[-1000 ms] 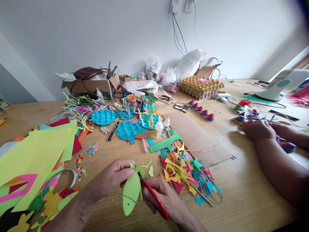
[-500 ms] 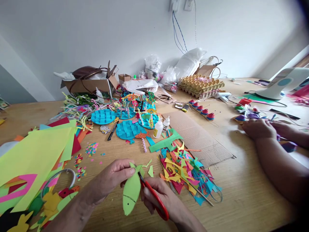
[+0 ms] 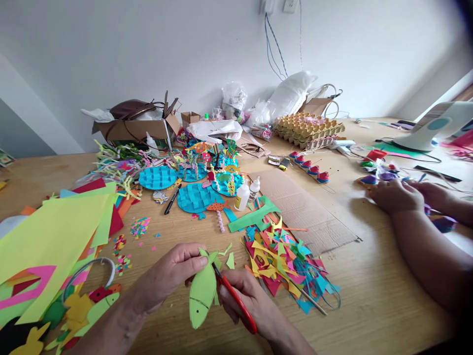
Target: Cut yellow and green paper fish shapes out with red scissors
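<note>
A light green paper fish (image 3: pixel 201 292), with a drawn eye and a curved head line, is pinched near its tail between the fingers of my left hand (image 3: pixel 186 264). My right hand (image 3: pixel 244 296) is closed round red-handled scissors (image 3: pixel 238 304). Their dark blades touch the fish's right edge just below the tail. Small green offcuts (image 3: pixel 230 260) lie on the table beyond the fish. To the right of my right hand spreads a heap of coloured paper scraps (image 3: pixel 284 256), with a thin stick lying across it.
Coloured paper sheets (image 3: pixel 55 222) and cut paper shapes (image 3: pixel 79 310) lie at the left. Blue discs (image 3: pixel 199 198), a black marker (image 3: pixel 172 199) and glue bottles (image 3: pixel 241 197) stand or lie ahead. Cardboard (image 3: pixel 303 212) lies right of centre. Another person's hands (image 3: pixel 397 197) work at the right.
The scissor handles have shifted slightly, and the fish has moved a touch to the right. Both hands stay in nearly the same place.
</note>
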The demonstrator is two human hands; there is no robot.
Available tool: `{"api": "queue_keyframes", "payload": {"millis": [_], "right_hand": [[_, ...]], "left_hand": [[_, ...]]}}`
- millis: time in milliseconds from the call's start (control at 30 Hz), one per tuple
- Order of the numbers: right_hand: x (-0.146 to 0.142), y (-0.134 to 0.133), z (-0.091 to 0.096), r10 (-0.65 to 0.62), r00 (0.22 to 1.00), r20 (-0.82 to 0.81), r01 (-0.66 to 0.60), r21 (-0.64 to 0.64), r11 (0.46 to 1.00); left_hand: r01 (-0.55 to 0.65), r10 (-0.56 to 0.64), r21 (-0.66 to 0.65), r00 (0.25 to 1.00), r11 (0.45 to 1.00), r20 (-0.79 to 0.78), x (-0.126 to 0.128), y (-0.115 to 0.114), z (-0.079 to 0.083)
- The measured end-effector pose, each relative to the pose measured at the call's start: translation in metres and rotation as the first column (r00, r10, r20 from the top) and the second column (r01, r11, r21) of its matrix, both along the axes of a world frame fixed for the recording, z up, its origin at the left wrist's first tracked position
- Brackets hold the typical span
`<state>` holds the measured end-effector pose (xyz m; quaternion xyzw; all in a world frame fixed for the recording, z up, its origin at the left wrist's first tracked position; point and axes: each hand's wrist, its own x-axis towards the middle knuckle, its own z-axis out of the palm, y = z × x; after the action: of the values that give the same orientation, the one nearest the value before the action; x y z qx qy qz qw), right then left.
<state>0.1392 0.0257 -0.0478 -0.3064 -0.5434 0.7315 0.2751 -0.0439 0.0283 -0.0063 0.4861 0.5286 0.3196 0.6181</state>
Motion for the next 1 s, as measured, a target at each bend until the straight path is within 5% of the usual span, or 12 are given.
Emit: {"api": "queue_keyframes", "payload": {"millis": [267,700,1000], "right_hand": [[-0.0008,-0.0001,-0.0006,0.0,1.0,0.004,0.0,0.029,1.0],[0.0003,0.0,-0.0048,0.055,0.998,-0.032,-0.057,-0.046,0.997],[-0.0007,0.0009,-0.0032,0.024,0.999,-0.037,-0.025,-0.034,0.999]], "left_hand": [[-0.015,0.018,0.061,0.999,0.998,-0.046,0.002,-0.0017,-0.003],[0.177,-0.174,0.037,0.982,0.984,-0.067,0.0027,0.0034,0.005],[0.083,-0.081,0.037,0.996,0.996,-0.035,0.0057,0.0016,0.0019]]}}
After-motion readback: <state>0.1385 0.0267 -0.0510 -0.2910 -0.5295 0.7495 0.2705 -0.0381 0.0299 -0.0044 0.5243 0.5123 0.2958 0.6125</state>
